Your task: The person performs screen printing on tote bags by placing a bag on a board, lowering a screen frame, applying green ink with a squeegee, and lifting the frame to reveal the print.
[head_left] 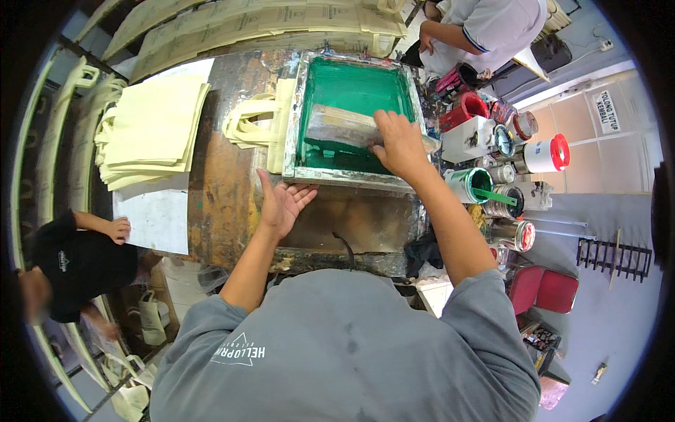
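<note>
A screen printing frame with a green mesh lies on the worktable before me. My right hand is closed round the right end of a squeegee, which rests across the lower half of the mesh. Wet green ink shows beneath the blade. Palm up, my left hand is at the frame's near left corner, fingers spread and fingertips by its near edge; whether they touch it I cannot tell. From under the frame's left side a pale yellow fabric bag sticks out with its handles.
Left on the table is a stack of pale yellow bags. Ink cans and tubs crowd the right edge. One person stands at the left with a hand by the table, another at the far right. Racks of bags line the back.
</note>
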`<state>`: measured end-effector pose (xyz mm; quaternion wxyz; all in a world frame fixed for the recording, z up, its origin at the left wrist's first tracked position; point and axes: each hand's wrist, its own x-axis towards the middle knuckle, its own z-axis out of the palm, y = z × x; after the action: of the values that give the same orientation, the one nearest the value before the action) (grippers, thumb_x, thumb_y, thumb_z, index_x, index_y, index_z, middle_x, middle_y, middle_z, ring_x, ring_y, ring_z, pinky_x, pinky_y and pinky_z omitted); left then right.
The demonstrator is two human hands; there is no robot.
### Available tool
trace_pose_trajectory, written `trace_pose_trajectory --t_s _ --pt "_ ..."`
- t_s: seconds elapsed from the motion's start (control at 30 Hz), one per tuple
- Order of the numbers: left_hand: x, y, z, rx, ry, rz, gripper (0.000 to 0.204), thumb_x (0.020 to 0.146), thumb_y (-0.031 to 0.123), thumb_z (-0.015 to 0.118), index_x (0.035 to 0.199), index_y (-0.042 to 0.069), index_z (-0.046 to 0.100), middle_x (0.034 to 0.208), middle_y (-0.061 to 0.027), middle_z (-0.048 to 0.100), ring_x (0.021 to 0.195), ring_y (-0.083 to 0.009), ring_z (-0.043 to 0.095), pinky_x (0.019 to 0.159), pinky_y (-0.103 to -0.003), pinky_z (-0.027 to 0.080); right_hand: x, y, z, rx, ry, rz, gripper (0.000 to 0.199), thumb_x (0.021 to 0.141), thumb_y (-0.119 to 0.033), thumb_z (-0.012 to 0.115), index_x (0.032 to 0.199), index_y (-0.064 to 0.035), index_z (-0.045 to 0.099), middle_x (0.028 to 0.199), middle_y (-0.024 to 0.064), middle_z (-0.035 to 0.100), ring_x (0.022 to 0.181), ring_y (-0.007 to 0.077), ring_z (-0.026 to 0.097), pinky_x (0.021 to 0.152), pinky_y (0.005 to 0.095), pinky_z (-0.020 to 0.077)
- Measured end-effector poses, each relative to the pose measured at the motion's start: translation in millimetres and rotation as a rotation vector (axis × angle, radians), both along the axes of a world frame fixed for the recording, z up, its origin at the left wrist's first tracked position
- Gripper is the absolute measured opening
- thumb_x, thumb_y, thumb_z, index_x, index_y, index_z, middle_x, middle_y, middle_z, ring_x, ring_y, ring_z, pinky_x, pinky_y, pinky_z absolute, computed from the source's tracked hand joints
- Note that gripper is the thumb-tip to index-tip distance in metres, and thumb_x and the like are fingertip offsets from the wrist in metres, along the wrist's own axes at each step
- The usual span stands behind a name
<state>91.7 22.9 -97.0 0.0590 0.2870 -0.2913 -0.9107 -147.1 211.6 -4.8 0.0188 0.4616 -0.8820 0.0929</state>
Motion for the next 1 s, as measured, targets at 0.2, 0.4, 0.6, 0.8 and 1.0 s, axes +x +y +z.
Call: trace_pose_trajectory --t_s 0.2,0.4,0.6,0.8,1.0 --pt "-7.5 6.9 -5.0 -0.062 -0.097 0.007 0.117 0.096 0.090 0.033 0.159 -0.008 0.027 0.151 -0.0263 0.051 0.137 -0.0351 0.057 0.117 -0.047 0.048 30.9 13.2 -23.0 0.083 0.009 0.045 0.061 0.077 -0.018 0.086 0.128 -0.0109 0.053 0.111 0.0102 0.060 0.109 0.0329 0.059 0.089 0.0503 0.0418" --pt "-4.2 7.0 -19.7 -0.048 -0.076 0.000 0.103 0.102 0.082 0.032 0.162 -0.001 0.029 0.151 -0.0236 0.053 0.135 -0.0338 0.058 0.116 -0.047 0.049 0.5 -15.8 -61.9 0.094 0.190 -0.023 0.032 0.089 -0.015 0.070 0.119 -0.0147 0.060 0.105 0.0054 0.062 0.102 0.0275 0.060 0.089 0.0484 0.0415" --pt "3.1 6.3 -23.8 -0.043 -0.120 -0.010 0.099 0.104 0.080 0.028 0.161 -0.001 0.031 0.149 -0.0226 0.054 0.133 -0.0329 0.060 0.115 -0.049 0.050 -121.7 -78.1 -105.7 0.011 0.315 -0.017 0.023 0.094 -0.015 0.063 0.117 -0.0167 0.062 0.104 0.0045 0.064 0.100 0.0274 0.062 0.087 0.0486 0.0430" --pt "4.1 5.7 -20.6 -0.130 -0.109 -0.056 0.110 0.101 0.086 0.025 0.160 -0.006 0.022 0.148 -0.0247 0.052 0.128 -0.0335 0.060 0.114 -0.051 0.051 -203.8 -115.6 -108.0 0.047 0.222 0.021 0.042 0.086 -0.016 0.076 0.124 -0.0134 0.058 0.114 0.0080 0.067 0.110 0.0309 0.066 0.092 0.0551 0.0477" --pt "-0.7 2.7 -8.7 -0.089 0.077 0.043 0.055 0.113 0.060 0.035 0.115 0.007 0.046 0.137 -0.0292 0.059 0.131 -0.0430 0.062 0.116 -0.062 0.048 -88.8 -44.3 -13.3 0.033 0.015 0.115 0.060 0.081 -0.018 0.084 0.130 -0.0093 0.050 0.113 0.0139 0.061 0.109 0.0379 0.061 0.087 0.0523 0.0446"
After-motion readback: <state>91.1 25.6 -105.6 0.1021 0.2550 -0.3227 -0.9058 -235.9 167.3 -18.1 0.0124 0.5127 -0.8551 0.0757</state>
